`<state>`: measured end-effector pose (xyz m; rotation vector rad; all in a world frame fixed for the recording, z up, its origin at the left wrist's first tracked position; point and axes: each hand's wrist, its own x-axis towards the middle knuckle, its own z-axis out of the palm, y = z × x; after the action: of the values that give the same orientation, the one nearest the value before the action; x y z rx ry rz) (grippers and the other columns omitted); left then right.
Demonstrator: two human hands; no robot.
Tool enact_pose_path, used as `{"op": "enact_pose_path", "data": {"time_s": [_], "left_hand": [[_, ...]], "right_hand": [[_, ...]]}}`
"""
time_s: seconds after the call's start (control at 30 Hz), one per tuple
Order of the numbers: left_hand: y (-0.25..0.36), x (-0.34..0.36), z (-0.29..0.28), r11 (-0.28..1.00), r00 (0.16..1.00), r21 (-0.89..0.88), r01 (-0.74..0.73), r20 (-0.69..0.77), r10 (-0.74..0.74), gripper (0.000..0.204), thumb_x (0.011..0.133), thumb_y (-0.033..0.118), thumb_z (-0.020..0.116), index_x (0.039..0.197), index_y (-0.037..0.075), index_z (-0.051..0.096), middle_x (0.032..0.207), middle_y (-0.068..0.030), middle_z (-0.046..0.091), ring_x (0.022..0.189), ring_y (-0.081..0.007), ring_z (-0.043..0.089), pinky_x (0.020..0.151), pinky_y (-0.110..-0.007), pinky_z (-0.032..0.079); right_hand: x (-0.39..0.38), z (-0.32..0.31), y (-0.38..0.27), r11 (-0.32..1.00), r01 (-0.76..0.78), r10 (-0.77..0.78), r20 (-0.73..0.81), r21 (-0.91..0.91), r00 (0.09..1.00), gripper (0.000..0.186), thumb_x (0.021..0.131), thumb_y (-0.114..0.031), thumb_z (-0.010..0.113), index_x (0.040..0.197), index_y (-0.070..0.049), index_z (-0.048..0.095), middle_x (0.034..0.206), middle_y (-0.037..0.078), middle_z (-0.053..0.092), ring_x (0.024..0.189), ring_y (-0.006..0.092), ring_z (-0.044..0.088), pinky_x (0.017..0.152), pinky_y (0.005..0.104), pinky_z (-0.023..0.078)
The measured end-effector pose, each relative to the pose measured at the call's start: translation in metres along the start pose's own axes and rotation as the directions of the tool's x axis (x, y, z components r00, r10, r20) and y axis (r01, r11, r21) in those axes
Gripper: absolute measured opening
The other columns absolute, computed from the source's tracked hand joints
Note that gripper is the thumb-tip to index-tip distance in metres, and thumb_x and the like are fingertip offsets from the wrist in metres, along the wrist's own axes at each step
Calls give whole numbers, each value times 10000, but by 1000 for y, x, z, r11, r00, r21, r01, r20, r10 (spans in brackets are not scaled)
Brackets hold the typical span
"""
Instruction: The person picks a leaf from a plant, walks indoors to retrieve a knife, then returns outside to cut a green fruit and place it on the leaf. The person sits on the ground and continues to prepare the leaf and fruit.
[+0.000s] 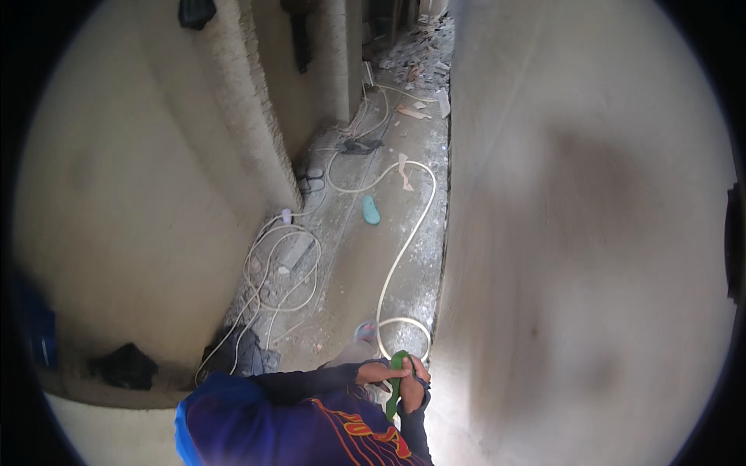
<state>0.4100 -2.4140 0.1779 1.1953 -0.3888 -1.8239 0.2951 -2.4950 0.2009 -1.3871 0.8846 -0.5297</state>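
Above a dusty passage floor [346, 260], both hands [412, 393] clasp a green strip [396, 384], probably light and soft, best gripped mid-length.

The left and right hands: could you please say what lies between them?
A long green thing lies between the left hand and right hand, in the head view.

- Near six o'clock, large orange-yellow letters [378, 436] edged in red are borne on the dark blue shirt [260, 423].
- They are set aslant, sloping down toward five o'clock.
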Motion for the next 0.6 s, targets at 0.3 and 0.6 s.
{"op": "enact_pose_path", "data": {"time_s": [0.3,0.6], "left_hand": [[197,167,-176,902,988,-403,-157,-69,141,567,958,429,472,1325,4,391,1306,-119,482,1193,-215,484,978,-369,408],[433,248,-331,828,946,-501,-250,-307,100,454,991,367,417,1290,25,412,1221,-120,527,1096,-191,547,944,-316,454]], "right_hand": [[322,71,-42,969,181,-169,81,-168,982,253,924,-165,514,1044,28,625,839,145,654,765,153,578,704,300,471],[603,168,-132,963,175,-155,108,-206,982,262,913,-147,539,1058,55,621,897,162,674,845,194,627,780,299,477]]}}
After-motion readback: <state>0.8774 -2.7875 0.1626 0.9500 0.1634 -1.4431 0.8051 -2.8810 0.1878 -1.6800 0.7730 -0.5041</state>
